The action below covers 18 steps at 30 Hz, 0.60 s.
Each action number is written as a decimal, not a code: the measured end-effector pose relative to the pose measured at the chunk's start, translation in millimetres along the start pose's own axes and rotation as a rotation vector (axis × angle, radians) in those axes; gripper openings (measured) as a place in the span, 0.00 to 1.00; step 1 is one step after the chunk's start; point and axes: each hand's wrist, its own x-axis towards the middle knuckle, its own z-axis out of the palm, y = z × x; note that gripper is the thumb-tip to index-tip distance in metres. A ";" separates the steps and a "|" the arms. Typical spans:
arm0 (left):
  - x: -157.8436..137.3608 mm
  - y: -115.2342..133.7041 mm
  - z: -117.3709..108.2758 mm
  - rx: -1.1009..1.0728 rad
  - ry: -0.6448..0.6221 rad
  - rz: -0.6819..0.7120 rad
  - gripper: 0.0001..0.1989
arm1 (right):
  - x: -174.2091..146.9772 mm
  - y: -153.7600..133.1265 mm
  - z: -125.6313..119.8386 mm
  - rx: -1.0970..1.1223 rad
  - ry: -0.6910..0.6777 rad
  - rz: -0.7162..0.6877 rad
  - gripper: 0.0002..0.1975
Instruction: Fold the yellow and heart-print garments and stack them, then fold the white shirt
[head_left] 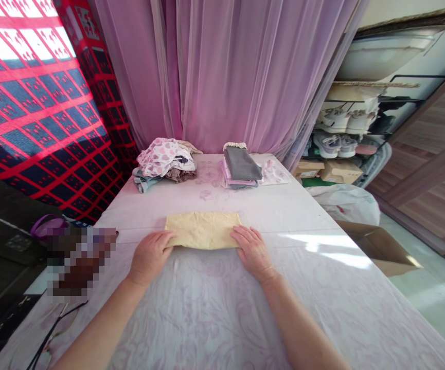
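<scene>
Lying crosswise, the yellow cloth [202,231] spans left hand [149,258] to right hand [254,253], fingers touching both ends, grip unclear.

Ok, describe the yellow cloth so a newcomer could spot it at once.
Find the pale floral sheet below the purple curtain. In its middle, nearer the camera than the heaped clothes and the folded stack, lies the yellow cloth. Unlike those mixed-colour piles, it is one plain piece, set apart.
</scene>
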 end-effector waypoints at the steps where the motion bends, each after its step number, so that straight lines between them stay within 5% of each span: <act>1: 3.6 -5.7 -2.0 -0.072 0.034 -0.071 0.11 | 2.3 2.1 -1.9 0.029 0.041 0.037 0.24; 5: 24.8 -12.8 -13.9 -0.461 0.210 -0.318 0.13 | 14.6 -1.1 -20.0 0.203 0.237 0.180 0.16; 11: 60.7 15.5 -31.5 -0.680 0.418 -0.372 0.18 | 43.9 -18.6 -52.6 0.339 0.354 0.455 0.19; 18: 78.5 -1.1 16.8 -0.349 0.078 -0.559 0.12 | 66.6 3.7 -17.9 0.321 0.113 0.633 0.18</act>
